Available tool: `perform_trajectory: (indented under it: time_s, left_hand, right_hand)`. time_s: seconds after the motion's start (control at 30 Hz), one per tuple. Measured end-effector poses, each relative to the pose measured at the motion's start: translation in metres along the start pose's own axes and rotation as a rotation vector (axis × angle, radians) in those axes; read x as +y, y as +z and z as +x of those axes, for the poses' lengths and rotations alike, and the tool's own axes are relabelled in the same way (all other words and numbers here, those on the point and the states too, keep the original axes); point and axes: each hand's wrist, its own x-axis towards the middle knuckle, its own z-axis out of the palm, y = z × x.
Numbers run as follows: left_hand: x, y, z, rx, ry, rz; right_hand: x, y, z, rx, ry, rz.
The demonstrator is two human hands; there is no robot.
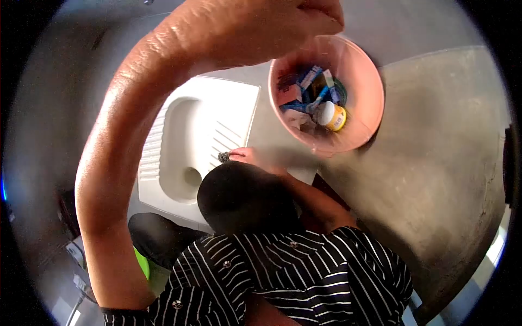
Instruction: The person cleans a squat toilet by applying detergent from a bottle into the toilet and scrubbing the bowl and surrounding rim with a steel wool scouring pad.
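Observation:
My right hand [243, 155] pinches a dark, curly metal scouring pad [223, 157] against the ribbed right footrest of a white squat toilet [191, 111]. My left arm arches large and close across the top left. At its end my left hand [283, 27] is raised above the toilet's far side and the bin's rim. Its visible fingers look curled in, partly cut off by the top edge; whatever they hold is hidden. My dark-clothed knee [250, 198] covers part of the toilet's near right corner.
A pink bin [361, 98] stands right of the toilet, holding small boxes, blue wrappers and a yellow-and-white tub [331, 116]. Grey floor [435, 119] stretches to the right. A bright green object [142, 263] shows behind my left arm, lower left.

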Motion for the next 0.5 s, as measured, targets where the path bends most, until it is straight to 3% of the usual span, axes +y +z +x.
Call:
perform_trajectory:
  time_s: [0.1,0.17,0.27,0.33,0.47,0.5]
  left_hand:
    - [-0.011,0.027,0.021,0.031,0.187,-0.091]
    - [-0.045,0.055,0.027,0.026,0.090,-0.061]
    - [-0.086,0.092,0.040,-0.074,0.019,0.098]
    - [-0.108,0.108,0.050,-0.128,0.056,0.278]
    - [-0.161,0.131,0.065,-0.186,0.214,0.629]
    - [-0.158,0.135,0.066,-0.083,0.269,0.582]
  right_hand:
    - [0.005,-0.008,-0.005,-0.010,0.007,0.055]
    - [0.020,-0.005,0.004,0.001,-0.030,0.069]
    - [0.038,-0.015,0.007,-0.028,-0.380,-0.134]
    - [0.062,-0.009,0.027,0.007,-0.500,-0.109]
    - [0.066,-0.008,0.034,0.014,-0.444,0.070]
    - [0.064,-0.010,0.034,0.009,-0.429,0.095]
